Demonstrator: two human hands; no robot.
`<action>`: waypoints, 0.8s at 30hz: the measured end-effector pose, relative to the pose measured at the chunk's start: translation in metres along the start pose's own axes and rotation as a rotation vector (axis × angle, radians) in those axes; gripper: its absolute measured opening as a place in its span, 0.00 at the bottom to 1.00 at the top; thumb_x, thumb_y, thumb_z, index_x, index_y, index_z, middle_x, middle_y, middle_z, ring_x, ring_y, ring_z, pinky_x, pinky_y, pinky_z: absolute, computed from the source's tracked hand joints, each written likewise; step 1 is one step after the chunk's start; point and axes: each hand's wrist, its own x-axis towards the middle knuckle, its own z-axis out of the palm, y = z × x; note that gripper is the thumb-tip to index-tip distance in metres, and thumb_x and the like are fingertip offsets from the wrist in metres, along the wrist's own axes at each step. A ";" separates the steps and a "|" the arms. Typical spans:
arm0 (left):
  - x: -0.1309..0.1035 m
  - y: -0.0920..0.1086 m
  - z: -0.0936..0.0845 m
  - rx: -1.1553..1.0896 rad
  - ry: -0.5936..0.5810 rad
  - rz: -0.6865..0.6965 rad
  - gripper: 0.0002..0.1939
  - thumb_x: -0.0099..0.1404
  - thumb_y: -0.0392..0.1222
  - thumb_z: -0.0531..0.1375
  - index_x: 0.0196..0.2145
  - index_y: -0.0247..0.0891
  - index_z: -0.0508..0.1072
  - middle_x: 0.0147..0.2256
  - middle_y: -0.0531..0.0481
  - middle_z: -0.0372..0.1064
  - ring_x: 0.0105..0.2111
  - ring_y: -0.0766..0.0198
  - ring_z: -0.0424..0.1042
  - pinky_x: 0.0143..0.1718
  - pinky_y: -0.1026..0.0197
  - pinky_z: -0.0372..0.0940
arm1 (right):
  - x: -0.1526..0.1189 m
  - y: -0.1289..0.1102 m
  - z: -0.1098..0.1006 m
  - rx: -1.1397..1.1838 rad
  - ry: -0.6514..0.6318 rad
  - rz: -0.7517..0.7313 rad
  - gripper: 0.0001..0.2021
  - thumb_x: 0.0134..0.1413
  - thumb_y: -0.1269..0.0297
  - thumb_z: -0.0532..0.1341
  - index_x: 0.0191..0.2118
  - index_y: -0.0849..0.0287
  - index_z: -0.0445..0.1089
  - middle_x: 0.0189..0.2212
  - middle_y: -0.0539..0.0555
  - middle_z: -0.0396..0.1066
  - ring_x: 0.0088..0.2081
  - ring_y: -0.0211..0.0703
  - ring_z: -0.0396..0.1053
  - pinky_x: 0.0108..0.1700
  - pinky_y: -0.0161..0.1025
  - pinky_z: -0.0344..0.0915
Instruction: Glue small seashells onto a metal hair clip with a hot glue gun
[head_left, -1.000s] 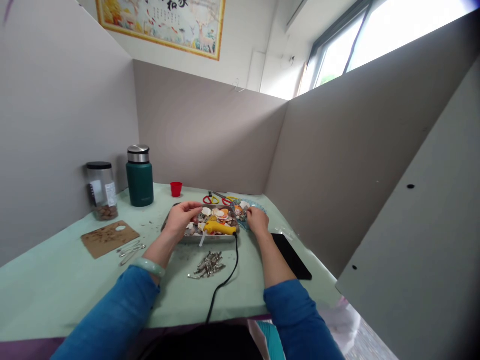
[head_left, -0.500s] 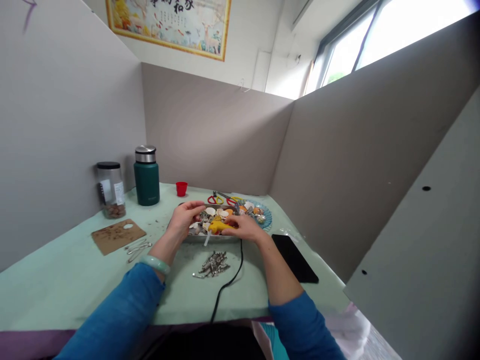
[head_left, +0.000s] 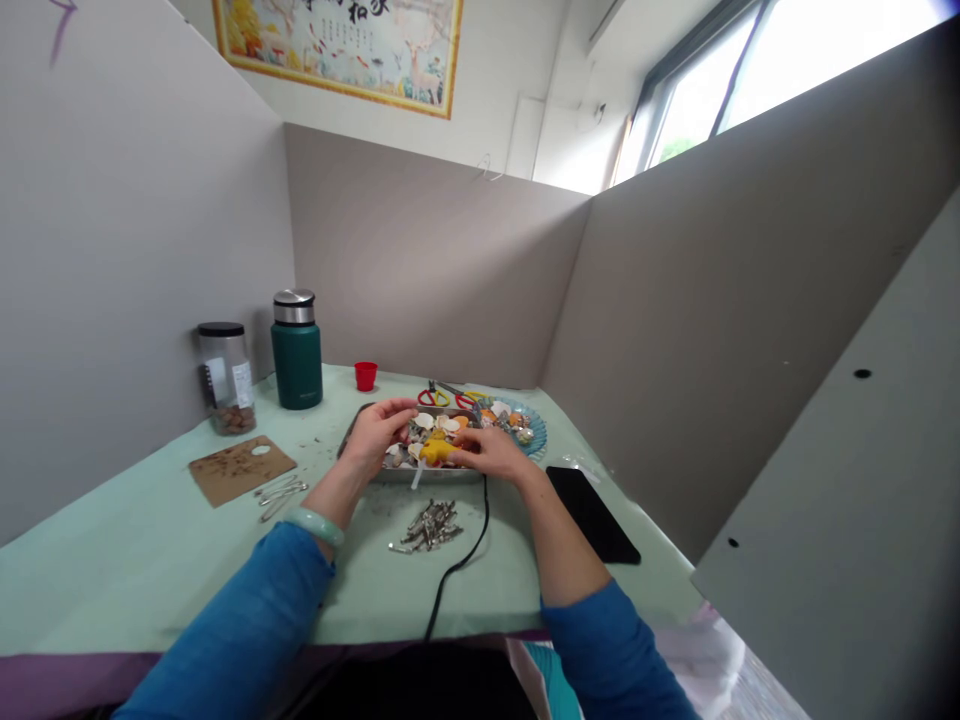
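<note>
My right hand [head_left: 491,453] is wrapped round a yellow glue gun [head_left: 437,449], whose pale tip points down at the front edge of a metal tray [head_left: 382,474]. Shells [head_left: 424,422] and other small pieces fill the tray. Over the tray's left side, my left hand [head_left: 379,432] has its thumb and fingertips pressed together; what they hold, if anything, is too small to name. A black cord [head_left: 465,562] runs from the tray toward me. In front of the tray lies a pile of metal clips [head_left: 431,526].
Behind the tray are scissors [head_left: 435,397], a red cup [head_left: 365,376] and a blue plate [head_left: 537,434] of shells. A green bottle [head_left: 297,362], a jar [head_left: 227,380], brown cardboard [head_left: 240,470] and safety pins [head_left: 279,493] lie left. A black tablet [head_left: 592,515] is right.
The whole view has shifted slightly. My left hand's fingertips have moved a little right over the tray, while my right hand keeps its grip on the yellow glue gun.
</note>
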 end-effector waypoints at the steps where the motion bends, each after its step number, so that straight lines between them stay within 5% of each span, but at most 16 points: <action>1: 0.000 0.000 0.000 0.005 0.003 0.003 0.17 0.46 0.40 0.67 0.35 0.32 0.72 0.19 0.57 0.64 0.15 0.76 0.58 0.19 0.69 0.57 | 0.000 0.000 0.000 -0.004 0.001 0.003 0.20 0.48 0.45 0.60 0.37 0.56 0.74 0.23 0.47 0.67 0.25 0.34 0.60 0.27 0.31 0.49; 17: -0.003 0.001 0.002 0.266 0.053 -0.027 0.17 0.43 0.42 0.67 0.31 0.32 0.72 0.25 0.51 0.69 0.16 0.72 0.62 0.19 0.66 0.60 | 0.000 -0.002 0.000 0.001 -0.055 0.020 0.21 0.46 0.48 0.62 0.43 0.55 0.71 0.27 0.47 0.68 0.28 0.36 0.62 0.29 0.32 0.51; 24: 0.001 -0.004 -0.002 0.470 0.098 -0.034 0.11 0.48 0.41 0.62 0.30 0.35 0.72 0.22 0.52 0.69 0.15 0.69 0.61 0.19 0.65 0.56 | 0.003 0.002 -0.001 0.540 0.047 0.085 0.19 0.50 0.53 0.59 0.47 0.58 0.68 0.31 0.51 0.71 0.32 0.40 0.68 0.33 0.34 0.62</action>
